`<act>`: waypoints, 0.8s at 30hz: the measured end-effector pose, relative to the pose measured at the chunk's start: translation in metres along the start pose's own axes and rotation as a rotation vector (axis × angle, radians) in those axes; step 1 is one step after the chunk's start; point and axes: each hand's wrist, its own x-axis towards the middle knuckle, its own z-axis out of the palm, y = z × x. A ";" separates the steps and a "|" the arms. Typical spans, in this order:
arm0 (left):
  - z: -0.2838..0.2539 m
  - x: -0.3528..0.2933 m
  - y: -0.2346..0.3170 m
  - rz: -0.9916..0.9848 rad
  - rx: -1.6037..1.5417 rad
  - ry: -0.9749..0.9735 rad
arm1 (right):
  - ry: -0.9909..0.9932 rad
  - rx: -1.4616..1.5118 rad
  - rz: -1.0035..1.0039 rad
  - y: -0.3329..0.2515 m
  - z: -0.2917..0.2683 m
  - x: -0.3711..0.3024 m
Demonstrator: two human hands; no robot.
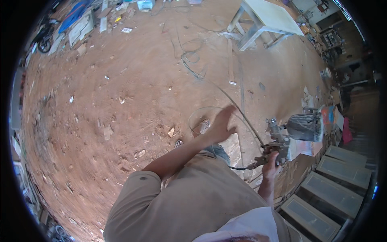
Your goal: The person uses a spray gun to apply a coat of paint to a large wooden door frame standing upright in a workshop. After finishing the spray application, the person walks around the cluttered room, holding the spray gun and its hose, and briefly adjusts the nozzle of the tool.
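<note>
Metal spray gun (282, 139) with its grey cup sits in the right hand (270, 163), fingers closed round the grip, near grey panels (322, 193) at the floor's right edge. Left hand (221, 123), fingers spread and empty, lifts the thin hose (238, 105) clear; a white table (268, 18) stands well apart.

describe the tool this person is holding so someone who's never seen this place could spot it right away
Start at the row of pale rectangular panels lying along the right edge of the dirt floor. Just left of them the right hand grips a metal spray gun with a hose trailing across the floor. Its grey, paint-smeared cup on top sets it apart; the left hand is raised, empty.
</note>
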 end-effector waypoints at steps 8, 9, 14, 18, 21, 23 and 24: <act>0.018 0.181 -0.202 -0.752 0.036 0.220 | 0.106 0.218 -0.094 -0.037 -0.033 0.077; 0.019 0.216 -0.220 -0.760 0.009 0.256 | 0.148 0.205 -0.085 -0.044 -0.038 0.088; 0.047 0.310 -0.281 -1.050 -0.251 0.276 | 0.247 0.214 -0.156 -0.089 -0.049 0.102; 0.076 0.348 -0.324 -0.695 -0.365 0.499 | 0.523 0.118 -0.239 -0.124 -0.033 0.091; 0.082 0.353 -0.342 -0.820 -0.643 0.510 | 0.733 0.038 -0.270 -0.151 -0.013 0.084; 0.071 0.353 -0.344 -0.804 -0.865 0.523 | 0.936 -0.151 -0.233 -0.165 -0.002 0.086; 0.061 0.351 -0.341 -0.764 -0.806 0.492 | 0.975 -0.183 -0.224 -0.169 0.002 0.089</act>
